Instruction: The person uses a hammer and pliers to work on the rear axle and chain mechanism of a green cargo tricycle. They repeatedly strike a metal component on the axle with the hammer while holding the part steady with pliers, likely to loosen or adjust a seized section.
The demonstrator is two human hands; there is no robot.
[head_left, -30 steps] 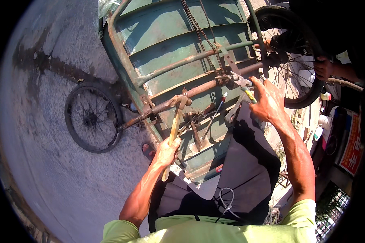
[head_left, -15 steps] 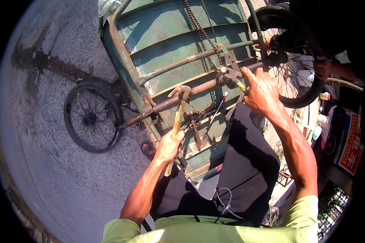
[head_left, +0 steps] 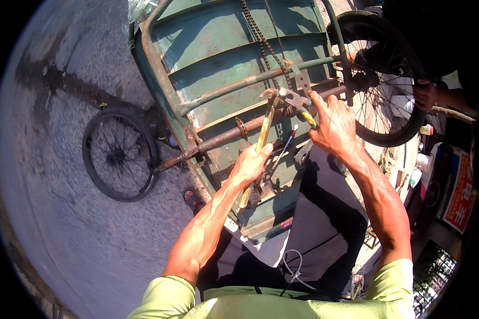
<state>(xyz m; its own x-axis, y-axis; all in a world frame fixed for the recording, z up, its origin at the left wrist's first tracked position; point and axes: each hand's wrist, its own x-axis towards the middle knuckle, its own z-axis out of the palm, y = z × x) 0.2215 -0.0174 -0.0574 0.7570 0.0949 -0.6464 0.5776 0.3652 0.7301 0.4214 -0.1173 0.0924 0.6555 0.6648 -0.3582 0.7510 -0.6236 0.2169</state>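
My left hand (head_left: pixel 252 166) is closed round the wooden handle of a claw hammer (head_left: pixel 265 133). The hammer's head is up against the rusty axle's upper side, beside the jaws of a metal tool that looks like pliers (head_left: pixel 297 100). My right hand (head_left: pixel 332 125) grips this tool by its yellow handle, partly hidden by the fingers. The rusty axle (head_left: pixel 218 139) crosses the green underside of a tipped-up cart (head_left: pixel 213 64). A flat metal bracket (head_left: pixel 302 80) with holes rises by the pliers. A thin screwdriver-like rod (head_left: pixel 285 149) lies below them.
Spoked wheels stand at the axle's ends, a left wheel (head_left: pixel 120 154) and a right wheel (head_left: pixel 386 80). Another person's hand (head_left: pixel 424 94) rests on the right wheel's tyre. A chain (head_left: pixel 261 40) runs down the underside. A red sign (head_left: pixel 459 194) is at far right.
My left hand has brought the hammer up and right along the axle, its head now beside the pliers. My right hand and the pliers have shifted slightly left and down.
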